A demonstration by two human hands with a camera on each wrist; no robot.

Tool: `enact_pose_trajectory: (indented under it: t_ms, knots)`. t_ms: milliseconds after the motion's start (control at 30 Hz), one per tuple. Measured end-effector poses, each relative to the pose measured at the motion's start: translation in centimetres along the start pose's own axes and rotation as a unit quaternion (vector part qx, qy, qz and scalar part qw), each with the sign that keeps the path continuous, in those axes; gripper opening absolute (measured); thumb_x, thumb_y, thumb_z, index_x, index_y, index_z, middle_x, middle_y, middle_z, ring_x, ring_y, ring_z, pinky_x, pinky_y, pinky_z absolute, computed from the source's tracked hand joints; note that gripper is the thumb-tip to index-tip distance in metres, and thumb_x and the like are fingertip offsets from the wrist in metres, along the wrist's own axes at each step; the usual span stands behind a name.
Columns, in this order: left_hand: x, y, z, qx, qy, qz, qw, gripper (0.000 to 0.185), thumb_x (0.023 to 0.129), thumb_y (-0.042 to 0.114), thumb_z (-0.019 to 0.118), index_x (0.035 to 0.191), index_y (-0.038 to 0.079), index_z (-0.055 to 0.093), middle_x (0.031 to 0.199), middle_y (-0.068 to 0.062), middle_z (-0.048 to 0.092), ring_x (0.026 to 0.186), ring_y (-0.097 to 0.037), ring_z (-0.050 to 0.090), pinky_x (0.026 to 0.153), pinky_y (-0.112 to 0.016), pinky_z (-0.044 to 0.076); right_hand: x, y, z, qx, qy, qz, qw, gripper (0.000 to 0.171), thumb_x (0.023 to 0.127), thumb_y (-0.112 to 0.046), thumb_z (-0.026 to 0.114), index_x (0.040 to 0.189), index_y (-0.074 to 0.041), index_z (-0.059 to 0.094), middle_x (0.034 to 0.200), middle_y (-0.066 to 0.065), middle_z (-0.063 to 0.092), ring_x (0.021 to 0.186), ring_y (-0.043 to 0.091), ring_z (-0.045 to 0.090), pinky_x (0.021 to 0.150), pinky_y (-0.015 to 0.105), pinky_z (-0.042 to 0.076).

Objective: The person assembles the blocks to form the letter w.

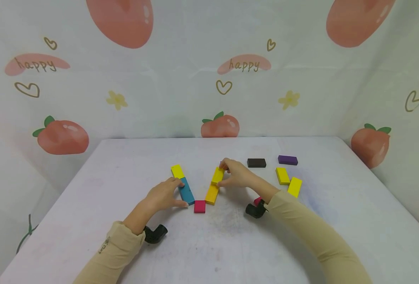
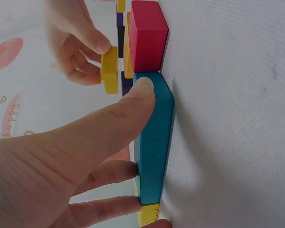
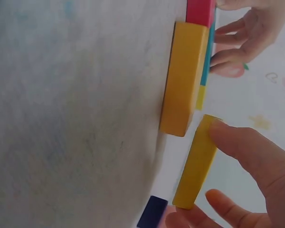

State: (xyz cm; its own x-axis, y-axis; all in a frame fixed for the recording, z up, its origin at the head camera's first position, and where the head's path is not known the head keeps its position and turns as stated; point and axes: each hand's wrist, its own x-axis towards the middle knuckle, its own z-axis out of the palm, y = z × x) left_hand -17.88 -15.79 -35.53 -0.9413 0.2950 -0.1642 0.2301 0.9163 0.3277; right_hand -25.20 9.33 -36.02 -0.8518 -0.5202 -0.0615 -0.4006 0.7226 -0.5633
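My right hand (image 1: 236,173) pinches a yellow block (image 3: 195,164) between thumb and fingers. It is raised off the table, just past the far end of an orange block (image 1: 212,195). My left hand (image 1: 164,194) rests on a blue block (image 2: 154,147), its thumb near the end by a red block (image 1: 200,206) and its extended fingers along the edge. Another yellow block (image 1: 177,171) adjoins the blue block's far end. The blue and orange rows slant apart from the red block in a V. A dark purple block (image 3: 152,212) lies beyond the right hand, mostly hidden in the head view.
Off to the right lie a black block (image 1: 257,163), a purple block (image 1: 287,160) and two yellow blocks, one nearer the back (image 1: 282,176) and one nearer the sleeve (image 1: 295,186). A second red block (image 1: 257,200) is partly hidden by the right wrist. A patterned curtain (image 1: 181,102) hangs behind the table.
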Motion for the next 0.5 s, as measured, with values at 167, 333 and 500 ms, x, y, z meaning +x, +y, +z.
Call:
enact_pose_trajectory:
  t_ms: [167,333,500]
  knots:
    - [0.01,-0.04,0.05,0.0,0.001,0.002,1.0,0.064,0.075,0.034,0.077,0.126,0.003,0.054,0.135,-0.018,0.049,0.115,-0.032,0.052,0.099,-0.049,0.046,0.38,0.16,0.05,-0.003,0.008,0.001,1.0,0.051,0.077,-0.025,0.076,0.115,-0.001,0.05,0.116,0.017,0.059,0.104,0.028,0.057,0.096,0.038,0.05]
    - [0.05,-0.1,0.11,0.003,0.001,0.002,1.0,0.064,0.075,0.034,0.077,0.126,0.003,0.054,0.136,-0.018,0.048,0.116,-0.032,0.052,0.099,-0.049,0.046,0.56,0.17,0.0,0.001,0.011,0.003,1.0,0.051,0.077,-0.024,0.075,0.115,0.0,0.05,0.117,0.018,0.058,0.103,0.028,0.056,0.096,0.038,0.05]
    - [0.11,-0.16,0.15,0.004,0.0,0.002,1.0,0.065,0.075,0.035,0.076,0.127,0.003,0.054,0.136,-0.018,0.049,0.117,-0.032,0.052,0.099,-0.049,0.046,0.75,0.28,0.04,0.004,0.011,0.009,1.0,0.051,0.078,-0.025,0.075,0.116,0.0,0.05,0.118,0.017,0.058,0.104,0.027,0.056,0.096,0.037,0.05]
